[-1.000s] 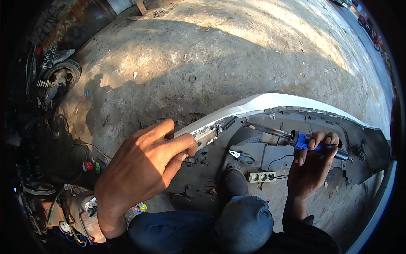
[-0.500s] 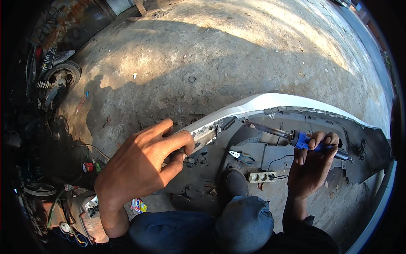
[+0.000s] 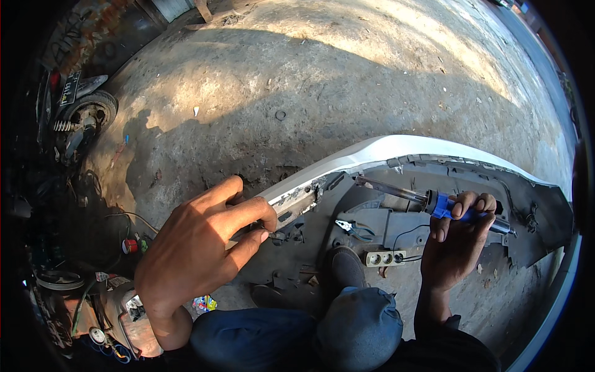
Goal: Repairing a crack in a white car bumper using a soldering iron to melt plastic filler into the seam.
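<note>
A white car bumper point(image 3: 406, 147), its dark inner side facing me, arcs across in front of my knees. My left hand point(image 3: 201, 239) pinches its left end, fingers curled over the edge; the thumb partly hides the contact. Scuffed, darkened patches mark the edge just right of those fingers. In my right hand point(image 3: 457, 251) is a soldering iron point(image 3: 441, 204), held by its blue handle. Its discoloured metal barrel points left over the bumper's inner side, the tip short of the scuffed edge. Whether the tip touches anything I cannot tell.
Pliers point(image 3: 353, 229) and a white power strip point(image 3: 383, 258) with a cord lie between my feet and the bumper. A motorcycle wheel point(image 3: 93, 111) stands far left. At lower left is a rusty tank with a gauge point(image 3: 97, 335), among hoses. Concrete ground point(image 3: 248, 93) stretches beyond.
My left hand has slid slightly left and down along the bumper's edge, showing more of the scuffed part. The right hand and soldering iron have hardly moved.
</note>
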Motion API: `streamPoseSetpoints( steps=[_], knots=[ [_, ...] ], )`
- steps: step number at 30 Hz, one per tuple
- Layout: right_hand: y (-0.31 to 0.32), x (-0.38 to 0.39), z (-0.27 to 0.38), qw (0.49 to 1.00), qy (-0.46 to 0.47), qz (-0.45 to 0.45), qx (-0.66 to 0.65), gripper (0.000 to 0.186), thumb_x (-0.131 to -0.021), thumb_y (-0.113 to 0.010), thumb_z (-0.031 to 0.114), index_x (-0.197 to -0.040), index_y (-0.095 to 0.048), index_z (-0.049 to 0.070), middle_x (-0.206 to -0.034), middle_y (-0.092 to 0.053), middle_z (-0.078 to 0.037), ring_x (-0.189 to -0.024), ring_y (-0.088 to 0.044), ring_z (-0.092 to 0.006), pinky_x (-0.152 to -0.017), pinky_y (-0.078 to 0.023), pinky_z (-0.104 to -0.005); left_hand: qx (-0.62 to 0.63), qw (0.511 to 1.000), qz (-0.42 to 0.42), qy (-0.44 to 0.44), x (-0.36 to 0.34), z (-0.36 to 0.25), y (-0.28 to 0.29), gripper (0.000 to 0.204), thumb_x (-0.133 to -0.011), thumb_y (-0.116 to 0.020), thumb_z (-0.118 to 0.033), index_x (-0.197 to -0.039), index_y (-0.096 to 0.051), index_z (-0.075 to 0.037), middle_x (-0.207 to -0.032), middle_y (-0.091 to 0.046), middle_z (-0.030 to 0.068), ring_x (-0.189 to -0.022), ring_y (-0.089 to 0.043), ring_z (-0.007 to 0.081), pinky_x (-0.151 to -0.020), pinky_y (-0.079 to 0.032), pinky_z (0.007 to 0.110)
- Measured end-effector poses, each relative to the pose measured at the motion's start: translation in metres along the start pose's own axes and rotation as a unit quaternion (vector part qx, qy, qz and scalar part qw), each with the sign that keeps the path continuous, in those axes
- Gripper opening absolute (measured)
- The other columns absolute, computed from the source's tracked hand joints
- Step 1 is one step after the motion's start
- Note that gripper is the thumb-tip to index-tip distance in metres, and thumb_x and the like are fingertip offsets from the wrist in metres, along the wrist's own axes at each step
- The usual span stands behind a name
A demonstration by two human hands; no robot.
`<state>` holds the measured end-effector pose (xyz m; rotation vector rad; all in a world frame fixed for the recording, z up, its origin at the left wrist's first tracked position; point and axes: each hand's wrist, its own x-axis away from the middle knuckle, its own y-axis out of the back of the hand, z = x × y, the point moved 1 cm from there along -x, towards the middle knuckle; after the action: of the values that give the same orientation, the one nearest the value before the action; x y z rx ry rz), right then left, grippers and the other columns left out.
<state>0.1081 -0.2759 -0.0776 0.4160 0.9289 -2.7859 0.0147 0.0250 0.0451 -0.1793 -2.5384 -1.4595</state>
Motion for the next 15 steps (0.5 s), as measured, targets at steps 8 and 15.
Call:
streamPoseSetpoints(
  steps=[8, 15],
  knots=[
    [-0.0019, -0.0008, -0.0031, 1.0, -0.008, -0.009, -0.005, 0.034, -0.114, -0.043, 0.045, -0.121, -0.04, 0.012, -0.101, -0.056, -0.011, -0.077, -0.051, -0.0117, -0.059, -0.045, -0.0224, -0.015, 0.999, -0.013, -0.04, -0.0063, 0.0013, 0.0034, 0.014, -0.085, -0.079, -0.01, -0.096, -0.072, -0.009, -0.083, -0.053, 0.0095, -0.075, -0.057, 0.0291, -0.068, -0.045, 0.042],
    [-0.0021, 0.0003, -0.0024, 1.0, -0.017, 0.008, -0.008, 0.035, -0.114, -0.043, 0.045, -0.121, -0.04, 0.012, -0.102, -0.056, -0.011, -0.078, -0.051, -0.0117, -0.059, -0.045, -0.0227, -0.008, 1.0, 0.011, -0.02, -0.0063, 0.0009, 0.0043, 0.015, -0.084, -0.079, -0.01, -0.096, -0.07, -0.008, -0.084, -0.054, 0.0098, -0.076, -0.058, 0.03, -0.07, -0.046, 0.042]
  ],
)
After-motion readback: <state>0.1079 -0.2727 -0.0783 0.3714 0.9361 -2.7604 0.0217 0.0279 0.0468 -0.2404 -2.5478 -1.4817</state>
